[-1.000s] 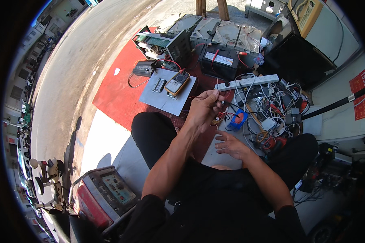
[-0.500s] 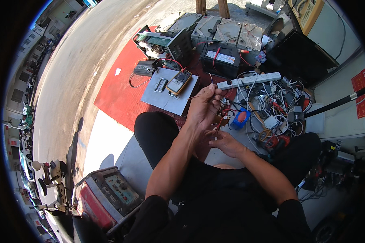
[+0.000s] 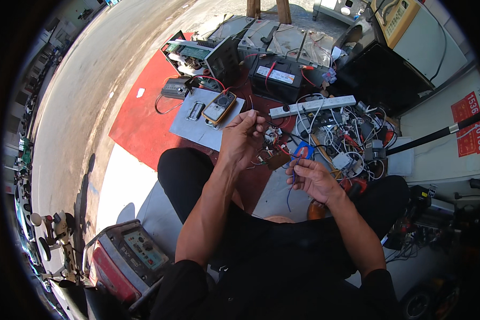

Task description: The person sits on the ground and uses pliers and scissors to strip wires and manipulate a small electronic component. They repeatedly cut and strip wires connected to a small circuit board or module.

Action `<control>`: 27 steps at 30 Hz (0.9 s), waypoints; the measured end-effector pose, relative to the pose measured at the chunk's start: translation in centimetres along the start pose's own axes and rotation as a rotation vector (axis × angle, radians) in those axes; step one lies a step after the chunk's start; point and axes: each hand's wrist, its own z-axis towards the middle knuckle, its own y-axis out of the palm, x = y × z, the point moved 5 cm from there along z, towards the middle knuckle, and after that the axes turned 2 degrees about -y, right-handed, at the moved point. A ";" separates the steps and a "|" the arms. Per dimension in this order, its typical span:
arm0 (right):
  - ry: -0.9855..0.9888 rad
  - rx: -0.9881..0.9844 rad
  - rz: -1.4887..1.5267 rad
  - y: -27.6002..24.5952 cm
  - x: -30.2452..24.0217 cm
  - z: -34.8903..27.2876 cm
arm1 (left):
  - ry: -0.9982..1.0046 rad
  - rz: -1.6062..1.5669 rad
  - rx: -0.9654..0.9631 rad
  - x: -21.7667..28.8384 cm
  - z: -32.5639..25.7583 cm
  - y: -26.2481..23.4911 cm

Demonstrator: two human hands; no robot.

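My left hand point(image 3: 239, 140) is closed, pinching a thin wire point(image 3: 252, 101) whose end sticks up past the fingertips. My right hand point(image 3: 314, 179), lower and to the right, is closed with thumb and fingertips together on a thin blue wire point(image 3: 289, 200) that hangs below it. Between the hands lies a small brown circuit board point(image 3: 277, 160) with red and black leads. A blue ring-shaped object point(image 3: 303, 151) sits just beyond my right hand. Up and left of my left hand, a yellow-edged multimeter point(image 3: 219, 108) rests on a silver case point(image 3: 189, 125).
A black battery point(image 3: 276, 85) and an opened metal device point(image 3: 218, 58) stand on a red mat point(image 3: 130, 117). At right, a white power strip point(image 3: 330, 105) borders a heap of tangled cables point(image 3: 352, 133). A red generator-like machine point(image 3: 114, 272) stands at lower left.
My right hand has moved right and up, away from my left hand, and the blue wire now shows in it. The whole view has shifted slightly.
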 end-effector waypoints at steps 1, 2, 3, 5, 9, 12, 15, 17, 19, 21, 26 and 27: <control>-0.005 0.011 -0.016 0.1 -0.2 -0.1 | -0.005 0.017 0.014 0.0 -0.1 -0.1; 0.005 0.067 -0.050 0.0 -0.4 -0.3 | 0.005 0.040 0.017 0.0 -0.1 -0.1; -0.021 0.053 -0.092 0.4 -0.6 -0.4 | 0.009 0.065 0.034 0.0 -0.2 -0.2; -0.041 0.117 -0.210 0.7 -0.8 -0.7 | 0.013 0.121 0.068 0.0 -0.3 -0.4; -0.117 0.215 -0.496 1.8 -1.2 -1.0 | -0.002 0.234 0.101 -0.4 -0.5 -0.4; -0.161 0.231 -0.570 2.5 -1.3 -1.0 | -0.010 0.245 0.099 -0.7 -0.7 -0.4; -0.214 0.209 -0.720 2.8 -1.5 -1.4 | 0.022 0.187 0.087 -0.4 -0.8 -0.4; -0.215 0.204 -0.854 2.4 -1.8 -2.1 | 0.047 0.159 0.069 0.2 -0.7 -0.5; -0.189 0.166 -1.044 1.9 -2.0 -2.7 | 0.052 0.152 0.063 1.0 -0.8 -0.7; -0.213 0.138 -1.202 1.8 -1.7 -3.3 | 0.078 0.146 0.011 1.5 -0.9 -0.5; -0.510 0.036 -1.521 3.0 -0.8 -4.2 | 0.121 0.119 -0.085 2.0 -1.1 0.0; -0.494 0.042 -1.516 3.0 -0.5 -4.2 | 0.120 0.097 -0.101 2.1 -1.1 0.0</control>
